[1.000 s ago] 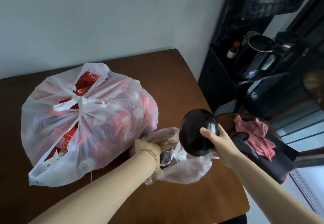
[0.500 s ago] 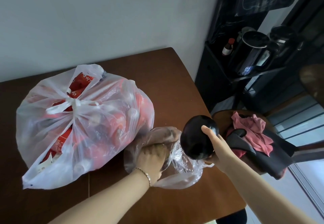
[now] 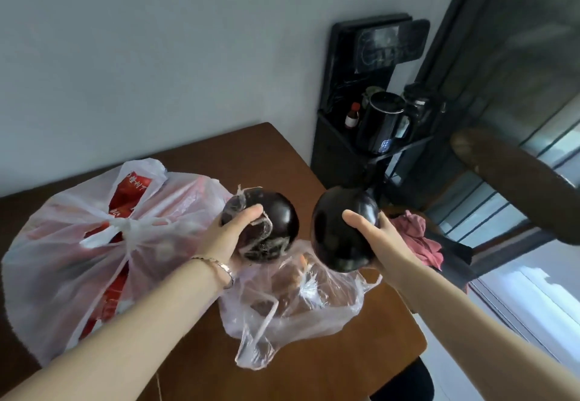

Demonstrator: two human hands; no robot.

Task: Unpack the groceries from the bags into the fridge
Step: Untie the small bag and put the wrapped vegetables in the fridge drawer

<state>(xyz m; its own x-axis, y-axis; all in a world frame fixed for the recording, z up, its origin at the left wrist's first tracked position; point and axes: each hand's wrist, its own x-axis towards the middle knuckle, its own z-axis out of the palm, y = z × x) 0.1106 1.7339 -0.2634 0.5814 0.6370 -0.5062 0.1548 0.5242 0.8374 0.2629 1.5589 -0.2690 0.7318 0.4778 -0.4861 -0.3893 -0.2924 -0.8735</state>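
As it leaves bag (image 3: 317,316), left hand (image 3: 226,238) grips eggplant (image 3: 280,212).

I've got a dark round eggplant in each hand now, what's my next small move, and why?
Probably carry both toward the fridge, which isn't in view. The left hand grips the film-streaked eggplant, the right hand grips the bare eggplant, and both sit clear above the small clear bag, so neither hand is free.

Soft daylight from window (image 3: 530,278) at right; dim wall, glossy highlights, slight blur, wide-angle edge bending.
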